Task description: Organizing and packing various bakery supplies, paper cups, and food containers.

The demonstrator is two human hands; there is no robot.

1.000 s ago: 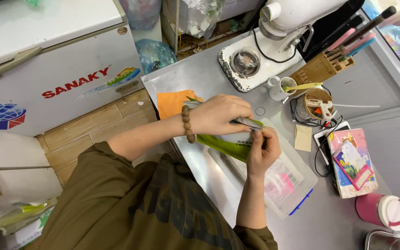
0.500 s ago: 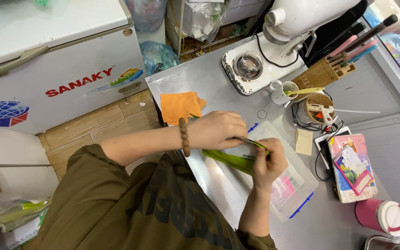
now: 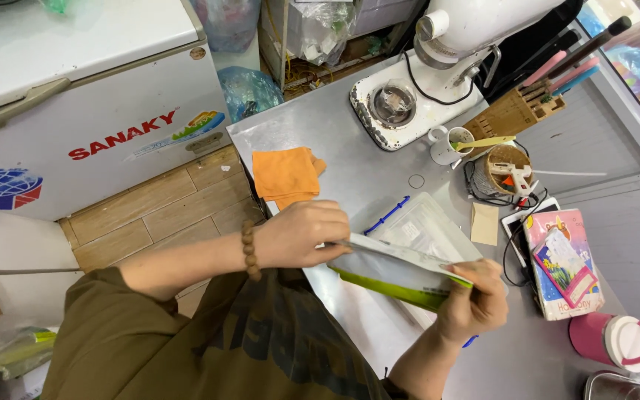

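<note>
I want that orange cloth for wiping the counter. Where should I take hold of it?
Pinch the orange cloth at its rumpled right-hand corner, coming from above. It lies folded flat on the steel counter, so only that raised edge likely gives fingers purchase. It lies apart from the left hand.

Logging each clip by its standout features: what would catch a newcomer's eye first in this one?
Both hands meet over the steel counter: the left hand and right hand each hold an end of a flat green-and-white pouch above a clear plastic folder. An orange cloth lies at the counter's left edge. A white stand mixer sits at the far end.
</note>
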